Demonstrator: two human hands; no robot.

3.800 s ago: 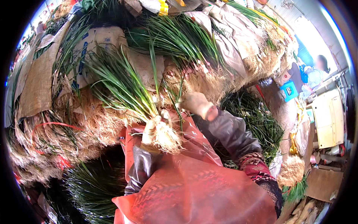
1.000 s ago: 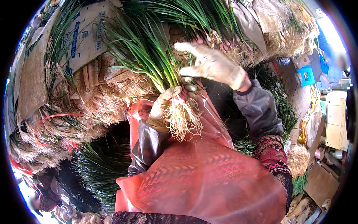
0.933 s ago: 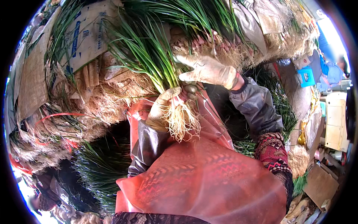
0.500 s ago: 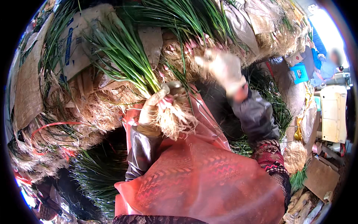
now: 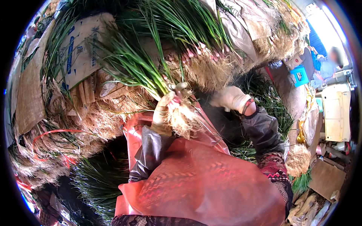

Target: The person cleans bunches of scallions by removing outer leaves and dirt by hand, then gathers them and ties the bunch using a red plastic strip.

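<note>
**Bunch of green onions (image 5: 149, 81) rests on one hand's grip, hard against a crowded heap (image 5: 117, 103)**

The biggest risk is probably losing the whole bunch: only the left hand (image 5: 161, 113) holds it, gloved fingers wrapped round the stems just above the roots, over the top of the apron (image 5: 211, 180). A loosened grip could let it fan out or drop. Next, the long leaves lean up and leftward against the heap, so a sharp pull might bend or tear them. The pale root tuft (image 5: 184, 118) hangs free and could tangle with other roots. Smallest of all, single stems could slide out beside the fingertips.

The right hand (image 5: 230, 98), also gloved, is apart from the bunch, off to its right near a dark gap; it is too blurred to say whether its fingers are spread or curled, and nothing shows clearly in it.

Around them, the heap of rooty bundles is the largest obstacle, filling the far side and curving down the left. Dark greens (image 5: 94, 184) crowd the lower left, and more greens (image 5: 269, 98) lie beyond the right forearm. Loose stalks (image 5: 181, 26) with pink bulbs lie on top, just past the bunch, where leaves could mix. A printed sheet (image 5: 81, 56) covers part of the heap behind the leaf tips. Smaller, a blue stool (image 5: 299, 76) stands well apart, and a thin red strap (image 5: 56, 132) loops at left, a possible snag.
</note>
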